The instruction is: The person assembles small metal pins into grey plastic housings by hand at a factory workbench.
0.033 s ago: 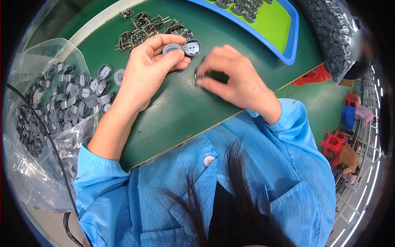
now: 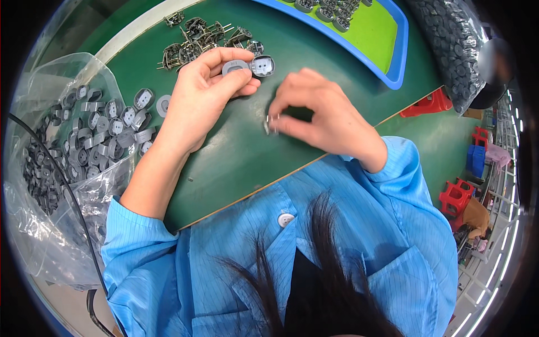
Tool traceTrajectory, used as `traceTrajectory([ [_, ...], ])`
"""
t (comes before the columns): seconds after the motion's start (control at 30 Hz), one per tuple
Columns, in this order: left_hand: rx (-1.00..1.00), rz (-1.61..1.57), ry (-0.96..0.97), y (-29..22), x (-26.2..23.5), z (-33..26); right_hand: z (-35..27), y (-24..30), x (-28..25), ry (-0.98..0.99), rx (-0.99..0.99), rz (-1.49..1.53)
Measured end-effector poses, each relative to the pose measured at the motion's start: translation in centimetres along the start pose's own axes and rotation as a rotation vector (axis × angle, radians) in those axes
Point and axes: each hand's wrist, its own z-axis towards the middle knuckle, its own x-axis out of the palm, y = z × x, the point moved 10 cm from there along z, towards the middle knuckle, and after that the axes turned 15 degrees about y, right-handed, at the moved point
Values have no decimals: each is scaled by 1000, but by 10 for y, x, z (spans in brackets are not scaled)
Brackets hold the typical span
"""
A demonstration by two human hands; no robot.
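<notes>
My left hand (image 2: 209,84) pinches two small grey plastic housings side by side above the green table. One is a solid grey oval piece (image 2: 233,67), partly covered by the thumb. Beside it, the other housing (image 2: 263,65) shows its pale hollow inside with small dark holes. Lower and to the right, my right hand (image 2: 317,109) is closed at the fingertips on a small shiny metal piece (image 2: 270,124), too blurred to name further. Just beyond my left hand lies a heap of small circuit-board assemblies (image 2: 196,36) with metal pins.
A clear plastic bag (image 2: 50,224) of many grey housings spills onto the table at left, with a black cable (image 2: 62,180) across it. A blue-rimmed tray (image 2: 397,62) with assemblies stands at far right, near another filled bag (image 2: 452,56). Red stools (image 2: 456,196) stand beyond the table.
My right hand has moved slightly toward me with the small metal piece between its fingertips. My left hand and the two housings have stayed in place.
</notes>
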Motion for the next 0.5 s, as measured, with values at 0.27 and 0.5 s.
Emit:
traceTrajectory([
  [0.27, -35, -17, 55, 2, 11, 0, 7, -43, -34, -287, 85, 352],
  [0.5, -20, 82, 60, -2, 13, 0, 8, -17, -37, -324, -46, -33],
])
